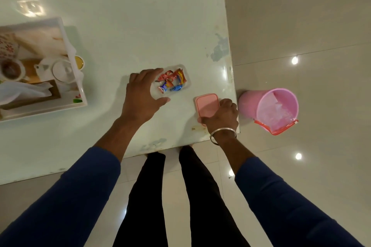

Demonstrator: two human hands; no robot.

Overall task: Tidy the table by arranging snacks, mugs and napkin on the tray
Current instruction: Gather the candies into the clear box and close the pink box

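Observation:
A clear plastic container (185,75) holding several wrapped snacks (170,82) sits on the white table (130,26) right of centre. My left hand (141,96) wraps around the container's left and near sides, fingers spread. The pink lid (205,104) lies flat near the table's right edge, and my right hand (221,117) rests on its near right corner, gripping it. At the left stands the white tray (79,88), which carries a mug (11,69), a white teapot (60,69) and a napkin holder with white napkins (24,90).
A pink bin (269,106) with a clear liner stands on the tiled floor just past the table's right edge. A yellow object (79,62) peeks out behind the tray's right wall. My legs stand at the table's near edge.

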